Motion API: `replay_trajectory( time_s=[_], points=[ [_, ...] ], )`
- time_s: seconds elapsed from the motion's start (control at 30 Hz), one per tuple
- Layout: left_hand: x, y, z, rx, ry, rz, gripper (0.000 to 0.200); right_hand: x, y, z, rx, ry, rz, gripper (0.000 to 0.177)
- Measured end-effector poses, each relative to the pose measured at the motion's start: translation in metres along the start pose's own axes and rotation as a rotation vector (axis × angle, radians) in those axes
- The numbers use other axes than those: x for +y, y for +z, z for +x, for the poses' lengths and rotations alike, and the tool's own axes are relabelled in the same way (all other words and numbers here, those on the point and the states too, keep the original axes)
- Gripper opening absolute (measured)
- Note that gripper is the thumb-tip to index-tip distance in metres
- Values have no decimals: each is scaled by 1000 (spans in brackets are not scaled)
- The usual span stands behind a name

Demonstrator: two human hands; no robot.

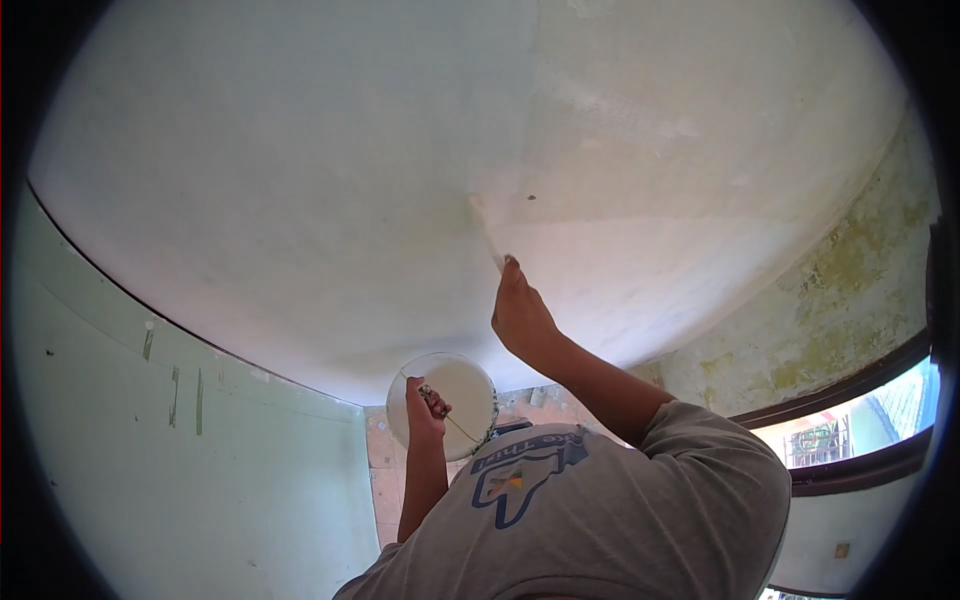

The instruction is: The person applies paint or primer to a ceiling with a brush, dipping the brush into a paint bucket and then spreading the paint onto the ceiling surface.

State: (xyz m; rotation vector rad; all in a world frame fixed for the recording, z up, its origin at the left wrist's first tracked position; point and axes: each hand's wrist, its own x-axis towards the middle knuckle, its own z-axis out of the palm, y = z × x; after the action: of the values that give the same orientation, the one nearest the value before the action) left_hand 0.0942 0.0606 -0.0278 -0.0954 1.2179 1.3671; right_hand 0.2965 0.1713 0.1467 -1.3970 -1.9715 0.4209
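Brush (487,232) in right hand (520,318) at ceiling (300,150)

Ceiling (300,180) white, faint greenish cast on the left, brighter cream-white on the right. Left wall (150,470) pale mint with a few darker green streaks. Right wall (850,290) off-white, mottled with yellow-green blotches. Bucket (470,385) white with cream paint inside. Brush (488,232) pale cream. T-shirt (660,520) grey, navy-and-white logo (520,475) (small multicolour spot in it). Window frame (850,385) dark brown. Floor (383,470) pinkish-brown tiles.

Head view faces ceiling (300,180).
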Motion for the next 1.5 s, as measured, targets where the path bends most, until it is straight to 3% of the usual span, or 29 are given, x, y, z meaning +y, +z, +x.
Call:
replay_trajectory(
  time_s=[0.07, 0.2, 0.3, 0.4, 0.53, 0.73, 0.8, 0.93, 1.0, 1.03, 1.1, 1.2, 1.23, 1.33, 1.37, 1.43, 1.5],
  points=[
    [0, -2, 1, 4, -18, 3, 35, 5, -2, -18, -221, 154, 46, 44],
    [1, -2, 2, 0, -11, -3, 35, 3, -7, -40, -160, 84, 144, 34],
    [2, -1, -1, -31, -20, 15, 36, -18, -35, -28, -28, -8, 398, 19],
    [3, 0, 0, -30, -28, 20, 37, -32, -55, -1, -34, -77, 631, 27],
    [-1, -2, 4, -19, -42, 3, 36, -8, -22, 22, 88, -99, 751, 37],
    [0, -5, 5, -19, -43, 4, 36, 58, 33, -25, 5, 91, 693, 32],
    [0, -6, 3, -13, -39, 2, 35, 56, 30, -51, -229, 534, 1150, 29],
    [1, -4, 1, -5, -27, 3, 36, 45, 15, -58, -116, 461, 1157, 27],
    [1, -5, -2, -7, -27, 5, 37, 33, -8, -33, 13, 163, 1161, 29],
    [1, -5, -2, -2, -20, 1, 37, 24, -19, -20, 14, 163, 1162, 29],
    [0, 0, -3, 3, -4, -15, 38, 10, -31, 9, 131, -123, 917, 29],
    [0, 0, -10, 13, 14, -17, 37, 6, -33, 26, -8, 30, 1134, 26],
    [-2, 2, -13, 32, 18, -28, 38, 10, -25, 21, -8, 22, 1145, 26],
    [2, 3, -16, 38, 46, -37, 39, 49, 14, -14, -71, 302, 1091, 21],
    [1, 2, -16, 41, 34, -48, 40, 75, 39, -28, 30, 218, 879, 21],
    [0, 3, -18, 45, 46, -62, 40, 80, 29, -54, -43, 383, 990, 25],
    [0, 4, -19, 66, 45, -75, 40, 67, 7, -53, -64, 329, 1079, 26]
  ],
)
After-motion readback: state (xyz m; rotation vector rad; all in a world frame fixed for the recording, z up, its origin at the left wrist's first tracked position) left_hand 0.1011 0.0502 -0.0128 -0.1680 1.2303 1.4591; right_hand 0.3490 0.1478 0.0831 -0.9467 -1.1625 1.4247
